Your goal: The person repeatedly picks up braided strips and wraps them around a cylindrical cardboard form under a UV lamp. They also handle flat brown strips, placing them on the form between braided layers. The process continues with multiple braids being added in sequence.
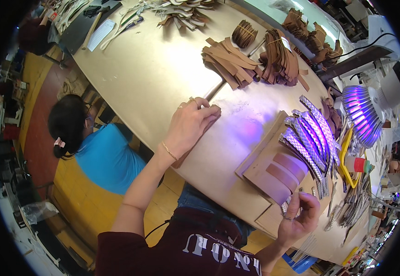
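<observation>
— Brown leather piece (pixel 211 112), where is it lying?

— On the tan counter (pixel 154 69), pinned under the fingers of the left hand (pixel 188 124), which is pressing flat, not clenching.

— And the right hand (pixel 299 216)?

— It is pinching a small woven strip (pixel 286 207) at five o'clock from the left hand. At one o'clock of it, a bundle of woven strips (pixel 308 135) is lying beside two rounded brown pieces on a board (pixel 266 177).

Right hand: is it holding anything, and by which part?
The right hand pinches a woven strap at its near end, between thumb and fingertips. The left hand holds nothing; it presses flat on a brown strip on the table.
</observation>
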`<move>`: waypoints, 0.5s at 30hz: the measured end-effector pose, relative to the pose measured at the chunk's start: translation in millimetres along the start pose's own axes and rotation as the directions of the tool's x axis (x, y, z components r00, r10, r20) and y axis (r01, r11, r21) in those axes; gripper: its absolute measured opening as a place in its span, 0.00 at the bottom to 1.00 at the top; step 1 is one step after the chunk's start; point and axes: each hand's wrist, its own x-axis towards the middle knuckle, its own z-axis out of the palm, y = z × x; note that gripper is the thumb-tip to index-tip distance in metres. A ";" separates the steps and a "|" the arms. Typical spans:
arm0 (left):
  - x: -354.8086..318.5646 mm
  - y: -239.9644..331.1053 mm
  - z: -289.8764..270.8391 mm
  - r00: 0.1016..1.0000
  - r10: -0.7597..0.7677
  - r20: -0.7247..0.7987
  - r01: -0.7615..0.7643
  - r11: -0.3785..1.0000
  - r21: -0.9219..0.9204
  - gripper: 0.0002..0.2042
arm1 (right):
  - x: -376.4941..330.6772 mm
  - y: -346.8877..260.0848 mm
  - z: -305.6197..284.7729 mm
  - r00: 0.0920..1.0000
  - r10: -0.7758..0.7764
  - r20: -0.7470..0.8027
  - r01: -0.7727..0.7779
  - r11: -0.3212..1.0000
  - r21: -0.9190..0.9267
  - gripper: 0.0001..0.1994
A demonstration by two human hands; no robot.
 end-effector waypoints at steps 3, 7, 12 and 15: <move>-8.4 1.9 -2.1 0.995 0.083 -0.064 -0.078 0.994 0.076 0.08 | 3.9 -18.1 18.9 0.990 -0.094 0.107 0.092 0.995 0.027 0.10; -24.7 -3.3 -6.9 0.997 0.038 -0.069 -0.041 0.998 -0.046 0.10 | 9.9 -28.4 67.1 0.836 -0.073 0.544 -0.001 0.991 0.134 0.24; -36.4 -10.5 -25.6 0.996 -0.052 0.070 0.070 0.954 -0.291 0.05 | 21.0 -13.3 148.1 0.811 0.055 0.582 -0.313 0.882 0.353 0.29; -42.9 3.0 -63.8 0.977 -0.126 0.171 0.179 0.922 -0.344 0.05 | 18.4 -7.8 166.8 0.716 0.138 0.684 -0.337 0.927 0.165 0.29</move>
